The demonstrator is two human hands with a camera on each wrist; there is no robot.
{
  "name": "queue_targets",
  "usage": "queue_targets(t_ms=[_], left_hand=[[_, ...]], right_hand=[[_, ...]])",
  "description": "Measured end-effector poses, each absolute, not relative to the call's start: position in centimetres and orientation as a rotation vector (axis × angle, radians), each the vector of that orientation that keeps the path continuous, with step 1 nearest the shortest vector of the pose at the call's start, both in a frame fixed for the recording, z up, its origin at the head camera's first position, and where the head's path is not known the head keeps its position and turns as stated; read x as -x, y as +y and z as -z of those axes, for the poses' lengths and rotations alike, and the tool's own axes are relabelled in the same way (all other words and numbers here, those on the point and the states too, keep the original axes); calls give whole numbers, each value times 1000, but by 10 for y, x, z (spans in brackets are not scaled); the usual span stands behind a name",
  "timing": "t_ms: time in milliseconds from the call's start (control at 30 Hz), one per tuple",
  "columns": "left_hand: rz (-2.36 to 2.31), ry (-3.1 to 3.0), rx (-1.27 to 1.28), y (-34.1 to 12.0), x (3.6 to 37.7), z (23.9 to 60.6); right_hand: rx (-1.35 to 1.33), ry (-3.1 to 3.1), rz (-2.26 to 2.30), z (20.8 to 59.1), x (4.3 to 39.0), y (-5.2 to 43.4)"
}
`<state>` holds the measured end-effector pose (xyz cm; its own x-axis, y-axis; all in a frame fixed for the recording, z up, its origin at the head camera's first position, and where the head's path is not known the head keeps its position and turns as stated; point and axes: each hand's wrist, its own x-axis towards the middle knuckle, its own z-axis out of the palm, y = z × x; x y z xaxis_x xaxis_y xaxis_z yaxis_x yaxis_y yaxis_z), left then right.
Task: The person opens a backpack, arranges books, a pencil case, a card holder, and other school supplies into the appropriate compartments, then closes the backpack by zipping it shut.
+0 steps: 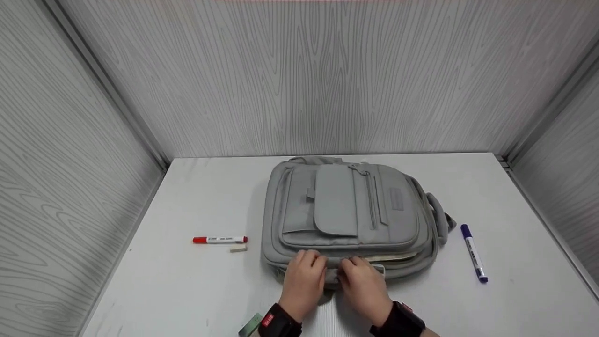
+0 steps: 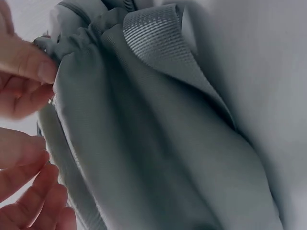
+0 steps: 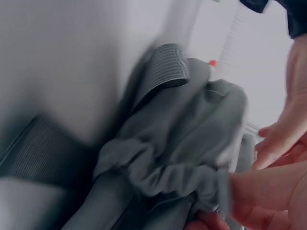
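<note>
Both hands work at the near edge of a grey backpack [image 1: 348, 217] lying flat in the middle of the white table [image 1: 187, 281]: the left hand [image 1: 304, 276] and the right hand [image 1: 362, 281] each pinch bunched grey fabric there, fingers curled on it. On its front sits a small grey patch whose writing is too small to read. A red marker [image 1: 220, 239] with an unreadable white label lies to the left beside a small beige eraser [image 1: 238, 250], and a blue marker [image 1: 473, 252] lies to the right, both clear of the hands.
</note>
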<state>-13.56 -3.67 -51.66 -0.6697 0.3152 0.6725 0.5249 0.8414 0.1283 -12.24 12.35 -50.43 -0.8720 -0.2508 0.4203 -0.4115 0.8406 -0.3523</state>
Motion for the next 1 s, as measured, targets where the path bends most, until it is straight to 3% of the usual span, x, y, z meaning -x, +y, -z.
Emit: queue_targets(t_ms=[600, 1000], left_hand=[[212, -2233, 563, -19, 155, 532], [192, -2171, 556, -22, 158, 535]], right_hand=[[-449, -2624, -1041, 503, 123, 141], [-429, -2611, -924, 501, 125, 159]])
